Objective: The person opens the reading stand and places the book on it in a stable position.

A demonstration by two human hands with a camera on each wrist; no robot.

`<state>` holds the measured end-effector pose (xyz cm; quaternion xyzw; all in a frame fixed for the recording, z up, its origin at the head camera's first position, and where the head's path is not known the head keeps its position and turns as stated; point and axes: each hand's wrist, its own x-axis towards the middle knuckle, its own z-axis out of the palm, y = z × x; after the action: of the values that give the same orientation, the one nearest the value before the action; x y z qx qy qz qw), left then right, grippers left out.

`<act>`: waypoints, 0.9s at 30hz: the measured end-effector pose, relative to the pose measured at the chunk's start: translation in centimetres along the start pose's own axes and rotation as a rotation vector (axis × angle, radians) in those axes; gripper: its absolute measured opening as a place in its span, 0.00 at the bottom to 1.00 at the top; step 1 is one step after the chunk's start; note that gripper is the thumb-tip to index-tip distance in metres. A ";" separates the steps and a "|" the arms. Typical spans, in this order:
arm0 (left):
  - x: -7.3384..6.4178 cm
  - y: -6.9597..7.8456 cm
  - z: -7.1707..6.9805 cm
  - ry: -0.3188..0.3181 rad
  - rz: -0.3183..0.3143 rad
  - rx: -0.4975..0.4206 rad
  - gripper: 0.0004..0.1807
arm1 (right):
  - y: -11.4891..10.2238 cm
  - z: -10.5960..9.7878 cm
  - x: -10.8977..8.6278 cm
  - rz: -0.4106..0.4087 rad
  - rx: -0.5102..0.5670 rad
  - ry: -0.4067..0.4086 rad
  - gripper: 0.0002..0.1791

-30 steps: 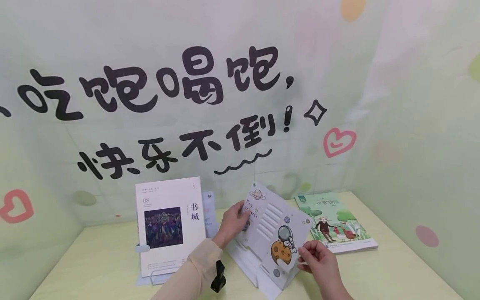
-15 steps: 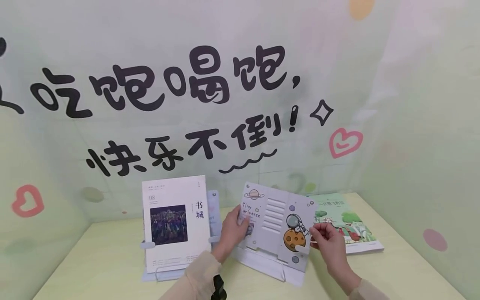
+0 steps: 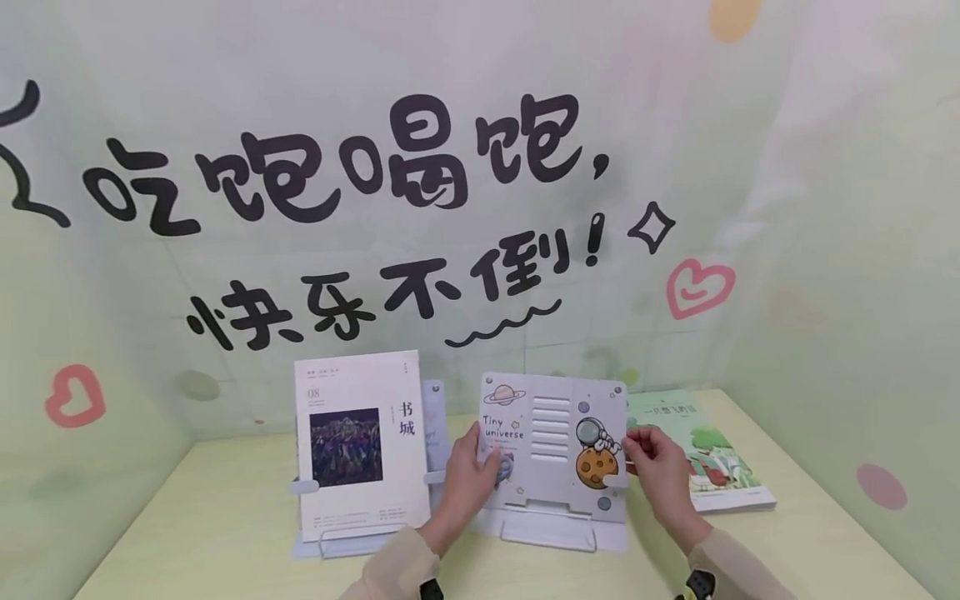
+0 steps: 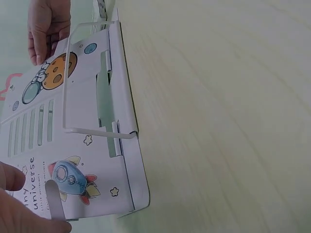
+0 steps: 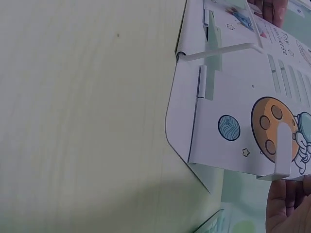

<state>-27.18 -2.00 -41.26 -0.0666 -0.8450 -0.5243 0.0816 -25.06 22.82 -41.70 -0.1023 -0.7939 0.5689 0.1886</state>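
Observation:
A white metal book stand (image 3: 551, 483) with an astronaut, planets and "Tiny universe" printed on it stands on the table with its back panel raised. My left hand (image 3: 468, 475) grips the panel's left edge, thumb in front. At the opposite edge, my right hand (image 3: 663, 475) pinches the side near the astronaut. A wire page holder (image 4: 66, 87) projects at the stand's foot in the left wrist view. In the right wrist view, a small side clip (image 5: 283, 150) folds over the printed orange moon.
Left of my hands, a white book (image 3: 363, 492) leans on a pale blue stand (image 3: 435, 417). A green illustrated book (image 3: 720, 467) lies at the right, partly behind my right hand. Printed walls rise behind the pale wooden table (image 3: 225, 517).
The stand has turned from a slant to face me squarely, both hands keeping hold of its edges. My right hand has risen with it, and the head view has shifted slightly left.

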 end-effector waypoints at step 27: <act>-1.5 -0.6 0.2 0.060 0.096 0.012 0.35 | -0.3 0.8 2.8 0.011 -0.027 -0.063 0.10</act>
<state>-25.86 -2.08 -42.17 -0.0907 -0.8411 -0.5166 0.1323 -27.88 23.07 -41.16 -0.0915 -0.8064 0.5622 0.1590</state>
